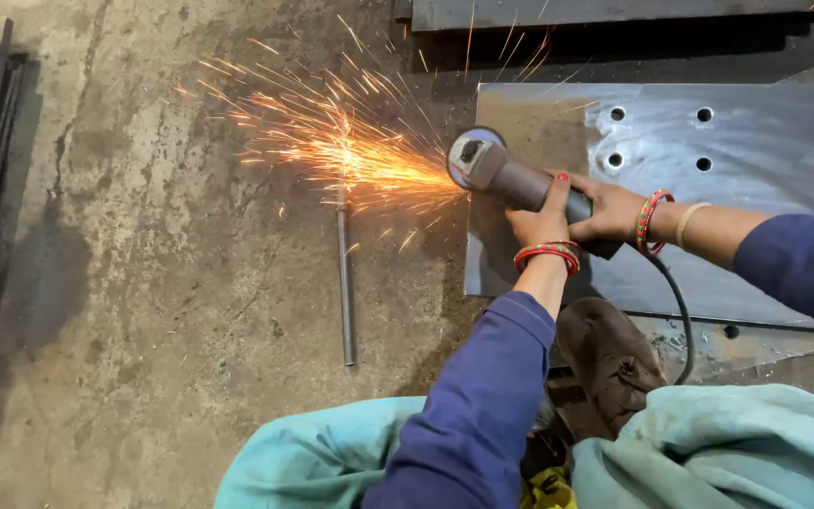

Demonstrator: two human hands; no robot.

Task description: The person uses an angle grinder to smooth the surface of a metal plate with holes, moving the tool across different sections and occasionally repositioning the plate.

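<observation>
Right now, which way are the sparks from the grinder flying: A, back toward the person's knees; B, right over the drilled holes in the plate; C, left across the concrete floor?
C: the sparks fan left from the angle grinder at the steel plate's edge, over the concrete floor.

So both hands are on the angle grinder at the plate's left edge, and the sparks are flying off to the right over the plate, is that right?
Not quite. Both the left hand and right hand do hold the angle grinder at the left edge of the steel plate, but the head view shows the sparks flying left, over the concrete floor.
</observation>
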